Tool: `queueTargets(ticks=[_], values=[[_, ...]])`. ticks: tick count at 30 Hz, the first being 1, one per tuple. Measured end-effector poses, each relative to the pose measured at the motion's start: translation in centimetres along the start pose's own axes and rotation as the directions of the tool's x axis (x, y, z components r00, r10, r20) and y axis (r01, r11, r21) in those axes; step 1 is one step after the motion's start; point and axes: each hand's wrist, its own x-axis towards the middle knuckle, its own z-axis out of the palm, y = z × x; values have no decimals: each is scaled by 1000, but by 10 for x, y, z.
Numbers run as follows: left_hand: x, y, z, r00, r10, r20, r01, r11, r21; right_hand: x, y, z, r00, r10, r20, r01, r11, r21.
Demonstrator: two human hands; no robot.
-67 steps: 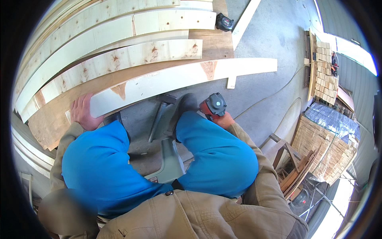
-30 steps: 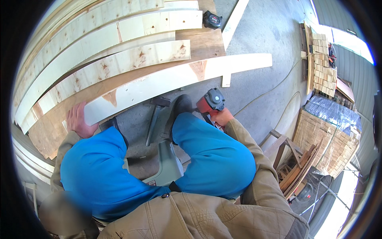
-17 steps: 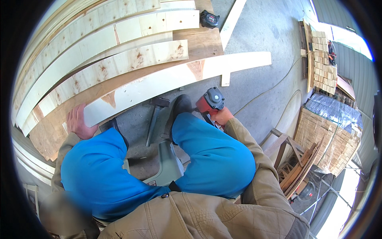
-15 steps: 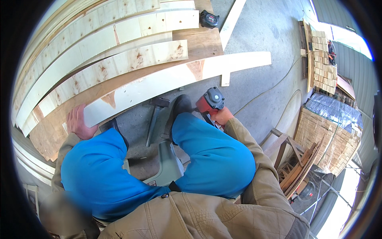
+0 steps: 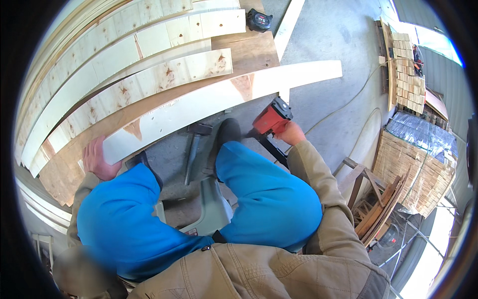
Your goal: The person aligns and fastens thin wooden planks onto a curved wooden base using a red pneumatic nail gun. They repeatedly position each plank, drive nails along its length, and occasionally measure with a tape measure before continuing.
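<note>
A long pale wooden board (image 5: pixel 194 104) with brown patches lies slantwise ahead of my knees, over the near edge of a plywood sheet (image 5: pixel 256 54). My left hand (image 5: pixel 101 158) grips the board's near left end, fingers bent over beside it. In my right hand (image 5: pixel 291 133) is a red and black nail gun (image 5: pixel 272 118), held by its handle just right of my right shoe. Its nose points left toward the shoe, apart from the board. The long black magazine slants down toward my right sleeve. A hammer (image 5: pixel 198 130) with a dark head stands or leans between my feet.
Several more boards (image 5: pixel 149 79) lie on the plywood at the left. A black tape measure (image 5: pixel 259 20) sits at its far right corner. An air hose or cord (image 5: pixel 343 107) runs over the concrete floor. Wrapped wood stacks (image 5: pixel 416 159) stand right. A pale green plastic stool (image 5: pixel 214 199) is beneath me.
My right hand has moved a little up and right and turned the nail gun, so its red side and magazine now show. My left hand stays at the board's end.
</note>
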Motion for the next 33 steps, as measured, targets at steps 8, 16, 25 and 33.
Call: queueTargets(ticks=[8, 16, 25, 33], values=[[2, 6, -1, 999, -20, 30, 18, 999, 40, 28, 14, -6, 999, -12, -32, 13, 1000, 16], [0, 6, 3, 998, -37, 48, 33, 997, 68, 55, 29, 11, 996, 54, -77, -62, 994, -94], [8, 17, 12, 998, -19, -58, 25, 995, 95, 89, 48, 39, 998, 12, -62, -11, 1000, 7], [9, 19, 11, 997, -38, -62, 43, 996, 78, 64, 27, 38, 974, -82, -211, 65, 994, -83]])
